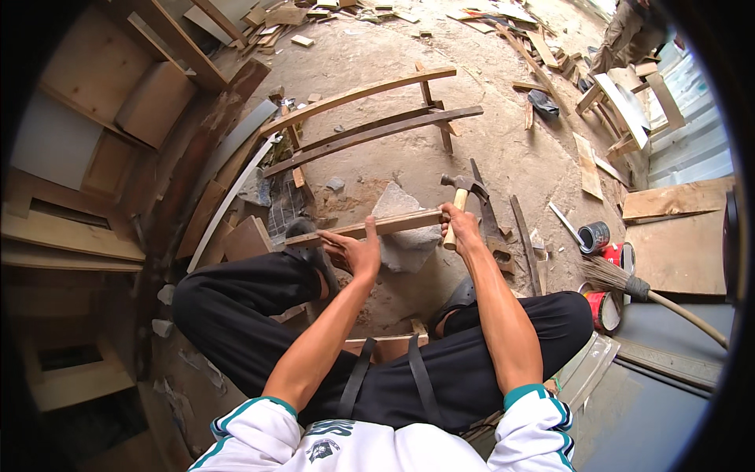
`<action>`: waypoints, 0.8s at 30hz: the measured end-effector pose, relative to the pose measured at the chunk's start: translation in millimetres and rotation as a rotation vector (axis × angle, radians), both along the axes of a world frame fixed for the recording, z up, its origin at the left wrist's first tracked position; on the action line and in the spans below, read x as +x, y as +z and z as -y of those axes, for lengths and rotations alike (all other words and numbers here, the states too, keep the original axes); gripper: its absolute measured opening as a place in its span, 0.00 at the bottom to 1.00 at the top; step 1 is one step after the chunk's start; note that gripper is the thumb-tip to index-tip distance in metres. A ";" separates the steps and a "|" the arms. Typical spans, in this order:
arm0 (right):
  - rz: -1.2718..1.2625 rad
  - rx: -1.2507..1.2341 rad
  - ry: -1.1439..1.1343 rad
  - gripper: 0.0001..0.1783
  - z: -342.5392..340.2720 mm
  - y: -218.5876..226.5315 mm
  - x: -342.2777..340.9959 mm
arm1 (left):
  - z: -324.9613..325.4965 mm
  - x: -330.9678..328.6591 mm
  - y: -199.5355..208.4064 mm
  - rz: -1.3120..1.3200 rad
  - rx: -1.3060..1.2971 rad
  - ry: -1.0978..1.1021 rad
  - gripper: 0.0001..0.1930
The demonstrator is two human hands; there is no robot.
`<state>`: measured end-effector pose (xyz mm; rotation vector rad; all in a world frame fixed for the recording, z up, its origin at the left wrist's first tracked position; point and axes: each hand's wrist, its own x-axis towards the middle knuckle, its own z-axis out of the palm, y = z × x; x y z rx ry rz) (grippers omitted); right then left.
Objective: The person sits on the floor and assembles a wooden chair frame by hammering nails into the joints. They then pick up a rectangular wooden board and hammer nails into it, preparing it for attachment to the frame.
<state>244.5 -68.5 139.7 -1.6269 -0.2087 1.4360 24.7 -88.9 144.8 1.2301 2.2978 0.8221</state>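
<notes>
A narrow wooden strip [409,223] lies crosswise in front of me, over a rough grey stone block [403,256]. My left hand [354,253] grips the strip toward its left end, thumb up along the near face. In my right hand [462,224] is a claw hammer [454,212], its pale wooden handle held upright and its dark head above the fist. The right fist is at the strip's right end; whether it also grips the strip I cannot tell. A hand saw [491,216] lies on the ground just right of the hammer.
Beyond the stone lies a wooden frame [370,141]. Wooden cabinets [102,118] line the left. At right are a paint can [594,236], red tins [604,309], a broom [609,277] and boards [676,236]. Scrap wood [283,16] litters the back; another person [625,35] is far right.
</notes>
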 end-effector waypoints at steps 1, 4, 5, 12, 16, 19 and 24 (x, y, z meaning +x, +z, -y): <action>0.023 -0.005 0.010 0.15 -1.0 2.4 0.6 | 6.4 1.3 2.2 -0.155 0.111 -0.079 0.64; 0.014 0.000 -0.014 0.15 -3.6 2.8 -1.7 | -7.0 -6.4 21.6 -0.386 0.243 -0.637 0.54; 0.007 0.001 -0.027 0.15 -3.5 4.7 -3.1 | -16.8 -6.4 32.3 -0.428 0.177 -0.811 0.51; 0.269 0.098 0.055 0.18 9.2 31.8 -3.2 | -77.0 -24.4 0.3 -0.533 0.262 -1.158 0.30; 0.632 0.221 0.096 0.21 35.8 59.8 -6.0 | -88.0 -28.2 -12.6 -0.504 0.313 -1.192 0.30; 0.760 0.417 0.098 0.18 60.3 62.7 -13.2 | -85.8 -27.8 -11.6 -0.480 0.347 -1.197 0.30; 0.905 0.480 0.251 0.17 92.1 61.1 -29.8 | -84.7 -28.9 -18.3 -0.440 0.374 -1.199 0.30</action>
